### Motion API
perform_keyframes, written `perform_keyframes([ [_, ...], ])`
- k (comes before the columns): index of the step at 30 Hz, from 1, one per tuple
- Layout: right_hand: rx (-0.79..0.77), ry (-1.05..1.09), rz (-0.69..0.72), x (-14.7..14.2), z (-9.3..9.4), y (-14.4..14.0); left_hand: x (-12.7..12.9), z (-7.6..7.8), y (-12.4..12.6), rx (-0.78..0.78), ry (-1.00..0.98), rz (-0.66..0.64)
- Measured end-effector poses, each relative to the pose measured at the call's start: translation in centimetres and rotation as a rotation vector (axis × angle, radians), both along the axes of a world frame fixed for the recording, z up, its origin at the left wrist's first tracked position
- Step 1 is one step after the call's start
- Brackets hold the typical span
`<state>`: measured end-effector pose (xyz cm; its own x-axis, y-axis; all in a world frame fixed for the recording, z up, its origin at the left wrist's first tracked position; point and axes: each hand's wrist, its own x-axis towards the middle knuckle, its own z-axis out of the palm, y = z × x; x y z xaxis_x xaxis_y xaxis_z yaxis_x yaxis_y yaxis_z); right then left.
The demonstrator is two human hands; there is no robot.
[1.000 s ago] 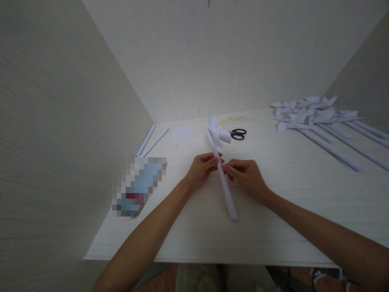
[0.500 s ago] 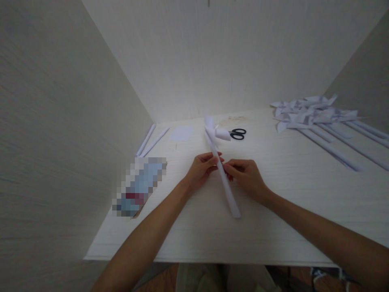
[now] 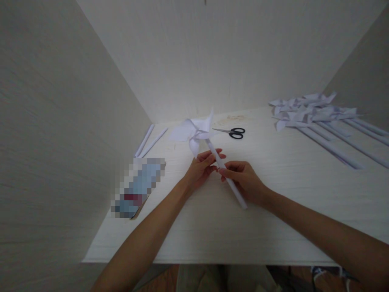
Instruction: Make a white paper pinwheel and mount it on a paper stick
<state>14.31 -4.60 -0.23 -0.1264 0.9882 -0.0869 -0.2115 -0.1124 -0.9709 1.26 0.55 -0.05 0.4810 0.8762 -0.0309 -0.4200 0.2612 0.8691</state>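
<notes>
**Paper pinwheel held by its stick over the middle of the table**

Above the middle of the white table (image 3: pixel 273 227), both hands pinch one paper pinwheel (image 3: pixel 194 129) by its rolled paper stick (image 3: pixel 226 178). The left hand (image 3: pixel 200 168) closes thumb and fingers on the upper stick just below the vanes; the right hand (image 3: pixel 243 180) wraps the stick lower down, its bottom end poking out past the palm. It looks very light and easily crushed: the vanes are thin folded sheet and would crease under any squeeze, and the hollow stick would likely kink if bent. The stick is the sound place to hold, gently, near the head for control. Scissors (image 3: pixel 232 132) lie just beyond, spare rolled sticks (image 3: pixel 150 140) by the left wall, a pile of finished pinwheels (image 3: pixel 306 109) far right, a blurred-out packet (image 3: pixel 136 188) at left

Compared with half a second ago, the head now faces the camera with its vanes spread wide, where it showed edge-on, and the stick's lower end has swung further right
</notes>
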Motion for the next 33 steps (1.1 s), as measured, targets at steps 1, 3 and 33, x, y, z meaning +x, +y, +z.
perform_keyframes([
  [1, 0.02, -0.017, -0.032, -0.02, -0.01, 0.0, 0.09, -0.06, -0.04, 0.005, 0.014, 0.012],
  [3, 0.058, -0.056, -0.076, -0.05, -0.04, -0.01, 0.28, -0.16, -0.15, 0.006, 0.047, 0.062],
  [33, 0.357, -0.232, -0.344, -0.05, -0.11, -0.35, 0.71, -0.45, 0.04, 0.053, 0.133, 0.24],
])
